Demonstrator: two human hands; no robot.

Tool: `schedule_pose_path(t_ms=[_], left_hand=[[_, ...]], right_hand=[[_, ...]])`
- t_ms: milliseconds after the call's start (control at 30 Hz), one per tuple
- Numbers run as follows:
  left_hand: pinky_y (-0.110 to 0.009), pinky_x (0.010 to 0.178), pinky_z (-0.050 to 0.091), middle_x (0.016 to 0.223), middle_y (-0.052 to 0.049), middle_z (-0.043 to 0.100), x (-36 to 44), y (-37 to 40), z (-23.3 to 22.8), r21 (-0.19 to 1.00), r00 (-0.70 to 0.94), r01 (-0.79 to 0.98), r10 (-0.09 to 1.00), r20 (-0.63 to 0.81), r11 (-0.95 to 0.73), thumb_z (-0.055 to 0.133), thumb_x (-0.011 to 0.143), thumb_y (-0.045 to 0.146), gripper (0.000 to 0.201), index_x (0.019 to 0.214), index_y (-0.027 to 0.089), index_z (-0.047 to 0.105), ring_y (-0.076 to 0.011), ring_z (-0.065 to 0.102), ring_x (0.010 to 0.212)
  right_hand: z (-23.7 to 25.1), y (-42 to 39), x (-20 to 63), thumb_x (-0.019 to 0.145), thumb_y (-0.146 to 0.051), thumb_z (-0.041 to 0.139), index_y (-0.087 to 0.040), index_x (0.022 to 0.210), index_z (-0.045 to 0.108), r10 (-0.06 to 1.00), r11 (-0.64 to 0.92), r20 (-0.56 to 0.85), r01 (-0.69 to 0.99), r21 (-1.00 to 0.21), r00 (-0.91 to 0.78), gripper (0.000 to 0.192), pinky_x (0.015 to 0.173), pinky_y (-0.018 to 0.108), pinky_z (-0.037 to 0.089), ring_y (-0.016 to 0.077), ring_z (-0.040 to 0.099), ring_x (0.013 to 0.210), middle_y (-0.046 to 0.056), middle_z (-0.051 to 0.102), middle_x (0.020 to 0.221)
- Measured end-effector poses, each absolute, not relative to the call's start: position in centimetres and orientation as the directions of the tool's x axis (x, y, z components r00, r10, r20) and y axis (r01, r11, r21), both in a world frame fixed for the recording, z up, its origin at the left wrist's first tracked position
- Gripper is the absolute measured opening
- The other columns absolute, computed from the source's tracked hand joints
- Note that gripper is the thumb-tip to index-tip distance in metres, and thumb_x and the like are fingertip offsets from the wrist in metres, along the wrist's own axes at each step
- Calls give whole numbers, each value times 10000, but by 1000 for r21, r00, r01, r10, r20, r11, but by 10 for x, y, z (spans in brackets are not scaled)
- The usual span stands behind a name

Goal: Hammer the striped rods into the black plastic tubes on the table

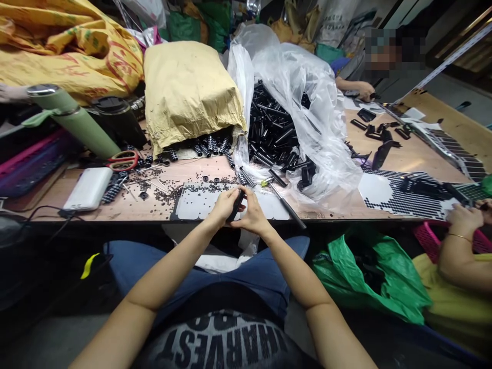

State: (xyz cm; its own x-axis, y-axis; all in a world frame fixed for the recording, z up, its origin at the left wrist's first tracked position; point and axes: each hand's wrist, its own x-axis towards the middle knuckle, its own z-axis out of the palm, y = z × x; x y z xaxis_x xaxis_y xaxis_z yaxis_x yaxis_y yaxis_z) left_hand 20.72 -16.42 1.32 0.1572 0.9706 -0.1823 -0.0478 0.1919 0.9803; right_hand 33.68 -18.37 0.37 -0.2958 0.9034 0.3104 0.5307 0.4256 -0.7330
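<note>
In front of me, at the table's near edge, my left hand (223,206) and my right hand (254,212) are closed together around a slim black plastic piece (235,206). It stands tilted between my fingers, partly covered by them. Under and behind my hands lies a white sheet (196,204), with many tiny dark bits (165,188) strewn at its left. A black rod with a metal shaft (287,206) lies just right of my hands, close to a small yellow-green item (264,183). Black-and-silver ribbed parts (209,146) lie farther back.
A clear plastic bag (323,118) spills black tubes (272,123). Left of it stands a tan paper sack (188,87). Red-handled scissors (123,160), a white power bank (88,188) and a green flask (77,120) are at left. Co-workers' hands (463,223) work at right, above a green bag (376,277).
</note>
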Motion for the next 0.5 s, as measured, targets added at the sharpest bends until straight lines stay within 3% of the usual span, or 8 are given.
schedule_pose_path(t_ms=[67, 167, 233, 300, 400, 433, 500], left_hand=[[-377, 779, 540, 981, -112, 596, 209, -168, -2, 961, 114, 250, 989, 90, -116, 599, 844, 327, 383, 1182, 148, 619, -219, 627, 863], [-394, 870, 497, 1027, -131, 576, 209, -169, -26, 714, 234, 595, 930, 284, -368, 576, 836, 182, 450, 1284, 136, 558, -243, 588, 967], [-369, 832, 500, 999, -127, 598, 203, -166, -39, 572, 364, 673, 883, 295, -469, 505, 877, 148, 420, 1296, 137, 540, -227, 598, 916], [-346, 796, 493, 1001, -128, 623, 193, -160, -47, 441, 480, 695, 823, 304, -568, 453, 910, 141, 379, 1275, 146, 556, -214, 605, 884], [-353, 772, 457, 1046, -138, 647, 178, -155, -50, 250, 551, 735, 770, 324, -631, 439, 919, 125, 362, 1249, 160, 581, -215, 607, 881], [-362, 769, 441, 1057, -137, 653, 176, -156, -49, 201, 552, 752, 766, 330, -628, 445, 915, 119, 366, 1251, 169, 581, -219, 607, 885], [-380, 774, 415, 1069, -132, 662, 174, -158, -47, 138, 546, 776, 765, 343, -616, 455, 910, 114, 377, 1261, 182, 574, -226, 602, 897]], right_hand=[[-8, -182, 335, 586, -290, 759, -117, 1418, 267, 918, 394, 321, 605, -692, -231, 982, 1123, 492, 321, 319, 369, 1325, 202, 400, 1391], [-25, -183, 340, 706, -251, 660, -68, 1414, 277, 934, 351, 282, 721, -598, -220, 825, 1118, 476, 317, 311, 353, 1338, 231, 396, 1401], [-29, -184, 359, 755, -279, 639, -66, 1415, 289, 958, 273, 224, 819, -504, -181, 777, 1081, 480, 346, 323, 359, 1329, 237, 402, 1403], [-27, -185, 389, 795, -342, 633, -67, 1380, 354, 982, 60, 191, 928, -369, 12, 704, 1020, 517, 367, 364, 398, 1280, 253, 445, 1358], [-16, -188, 434, 890, -333, 527, -61, 1165, 543, 944, -274, 150, 951, -147, 295, 387, 912, 509, 394, 384, 498, 1140, 264, 568, 1169], [-12, -190, 443, 914, -322, 488, -73, 1087, 573, 941, -303, 120, 946, -115, 316, 314, 875, 473, 409, 364, 534, 1084, 250, 598, 1107], [-4, -202, 448, 954, -334, 415, -117, 979, 585, 959, -269, 43, 949, -166, 280, 277, 784, 378, 429, 295, 600, 934, 191, 646, 973]])
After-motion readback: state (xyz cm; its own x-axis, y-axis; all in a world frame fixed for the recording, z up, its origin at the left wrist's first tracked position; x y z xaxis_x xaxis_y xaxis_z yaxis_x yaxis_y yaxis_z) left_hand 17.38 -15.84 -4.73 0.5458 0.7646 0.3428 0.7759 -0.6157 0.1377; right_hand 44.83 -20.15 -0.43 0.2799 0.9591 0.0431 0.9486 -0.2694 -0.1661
